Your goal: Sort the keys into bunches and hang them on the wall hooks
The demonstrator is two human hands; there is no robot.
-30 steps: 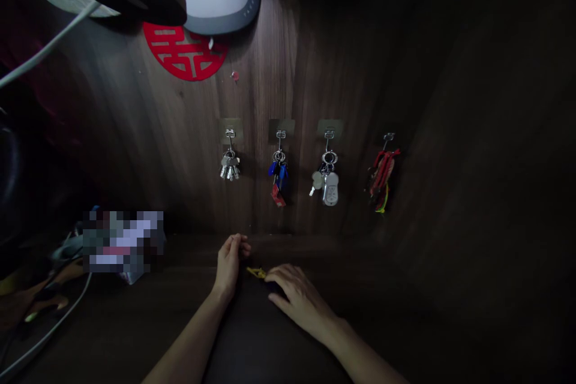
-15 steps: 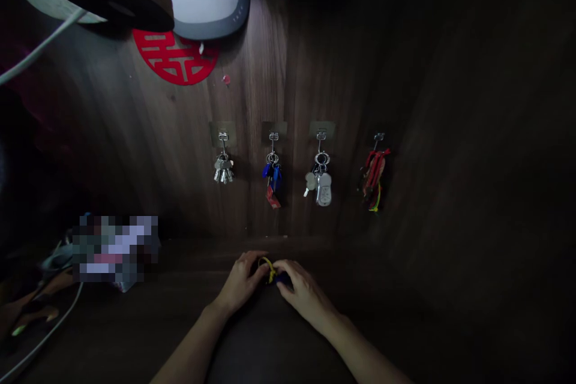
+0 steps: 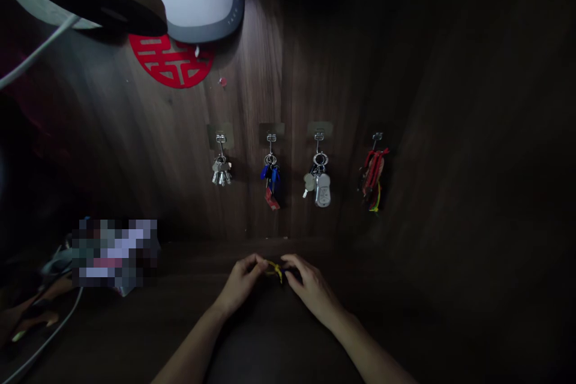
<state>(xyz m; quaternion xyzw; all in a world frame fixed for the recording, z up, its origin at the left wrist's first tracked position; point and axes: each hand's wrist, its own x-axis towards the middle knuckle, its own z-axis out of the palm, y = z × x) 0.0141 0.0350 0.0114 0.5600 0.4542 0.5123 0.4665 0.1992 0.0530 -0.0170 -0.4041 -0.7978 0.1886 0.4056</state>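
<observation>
Low in the middle of the view, my left hand [image 3: 245,279] is closed, thumb and forefinger pinching the end of a yellow cord loop [image 3: 275,267]. From there the knotted cord stretches right to a small dark blue thing [image 3: 284,274] between the thumb and fingers of my right hand [image 3: 309,284]. Most of that blue thing is hidden by the fingers and shadow, so its kind does not show. Both hands are just above the dark wooden surface [image 3: 270,336].
On the wood-grain wall, hooks hold silver keys [image 3: 221,172], blue-headed keys [image 3: 271,174], keys with a grey remote fob [image 3: 323,190] and red cords [image 3: 374,169]. A blurred-out item [image 3: 117,255] and a white cable [image 3: 58,324] lie left. A lamp-like device [image 3: 193,0] hangs above.
My left hand has drawn slightly away from my right, its pinch now at the loop's far end, and the yellow cord is pulled out straighter. My right hand has shifted a little right.
</observation>
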